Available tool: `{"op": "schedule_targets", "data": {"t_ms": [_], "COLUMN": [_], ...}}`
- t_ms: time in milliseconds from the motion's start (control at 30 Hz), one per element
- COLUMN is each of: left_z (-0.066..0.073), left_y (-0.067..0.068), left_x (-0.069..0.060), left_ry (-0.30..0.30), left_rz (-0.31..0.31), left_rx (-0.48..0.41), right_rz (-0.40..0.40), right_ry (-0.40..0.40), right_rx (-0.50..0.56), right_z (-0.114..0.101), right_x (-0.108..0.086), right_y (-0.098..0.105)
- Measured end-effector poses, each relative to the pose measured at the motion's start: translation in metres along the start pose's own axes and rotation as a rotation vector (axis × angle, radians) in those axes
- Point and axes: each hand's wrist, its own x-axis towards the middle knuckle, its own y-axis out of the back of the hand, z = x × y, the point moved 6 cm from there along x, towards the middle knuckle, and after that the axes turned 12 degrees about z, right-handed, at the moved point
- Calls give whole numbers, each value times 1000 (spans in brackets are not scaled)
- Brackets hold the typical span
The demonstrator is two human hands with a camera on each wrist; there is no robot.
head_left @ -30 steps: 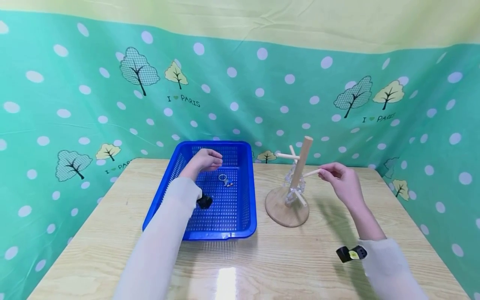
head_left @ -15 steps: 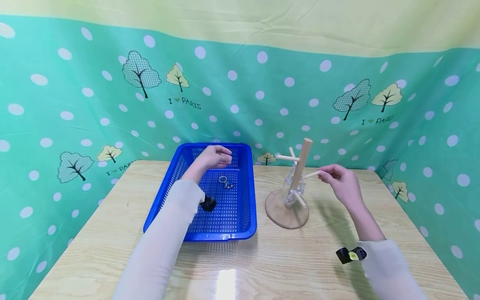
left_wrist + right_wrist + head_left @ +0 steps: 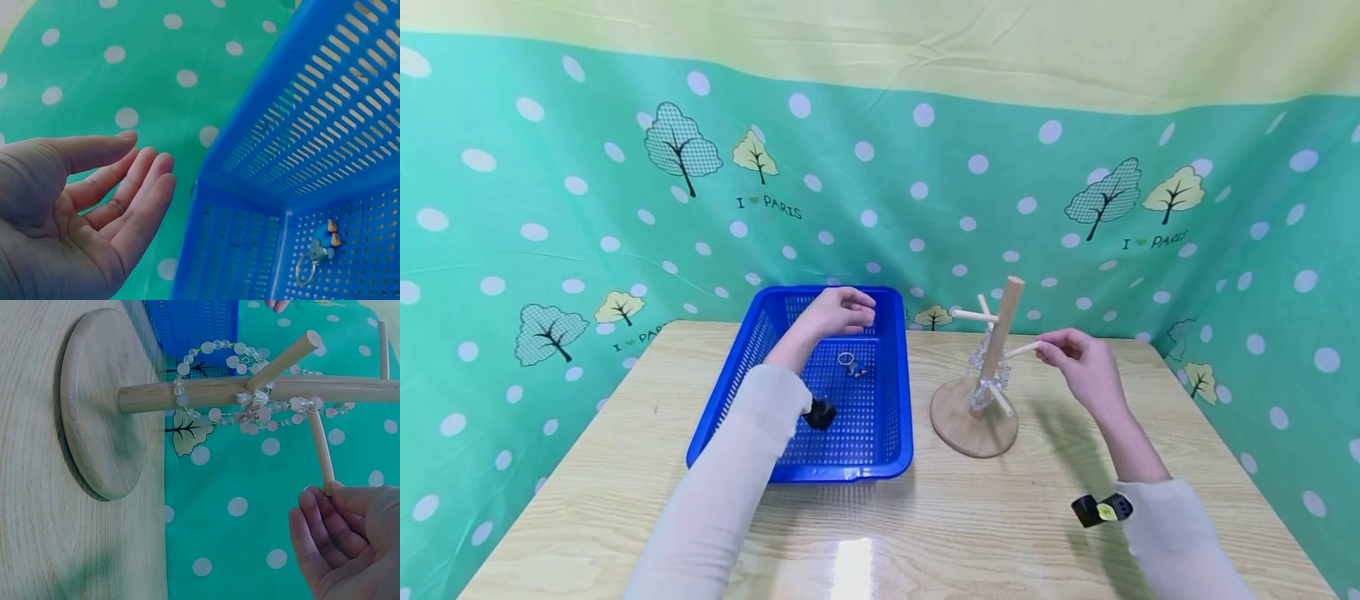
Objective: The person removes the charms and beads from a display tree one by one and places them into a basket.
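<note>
My right hand [image 3: 1086, 367] pinches the tip of one peg [image 3: 322, 453] on a wooden jewelry stand [image 3: 1002, 329] between thumb and fingers. The stand is upright on its round base [image 3: 103, 406]. Beaded bracelets [image 3: 256, 415] of clear and pale pink beads hang around its lower pegs and post. Over the far part of a blue plastic basket [image 3: 898, 400], my left hand [image 3: 838, 312] hovers with loosely bent fingers, holding nothing. A keychain [image 3: 320, 250] with a ring and a small blue-and-orange figure lies on the basket floor, apart from that hand.
The basket and the stand sit side by side on a light wooden table [image 3: 955, 533]. A green dotted curtain [image 3: 865, 192] rises close behind them and wraps both sides. Upper pegs [image 3: 976, 314] stick out from the post toward the basket.
My left hand has drifted right and slightly away from me above the basket. The right hand keeps its pinch on the peg, and the stand has stayed in place.
</note>
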Motion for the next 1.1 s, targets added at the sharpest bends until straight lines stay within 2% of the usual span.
{"op": "schedule_targets", "data": {"t_ms": [333, 667, 867, 1100], "left_z": [17, 26, 31, 35], "left_y": [-8, -17, -27, -44], "left_x": [-13, -24, -32, -40], "left_ry": [-70, -129, -167, -193], "left_rz": [-1, -22, -25, -59], "left_rx": [24, 26, 42, 30], "right_rz": [1, 2, 4, 1], "right_ry": [0, 6, 4, 4], "right_rx": [-2, 0, 5, 7], "right_z": [-1, -2, -2, 0], "right_x": [0, 0, 0, 0], "right_y": [1, 1, 1, 0]}}
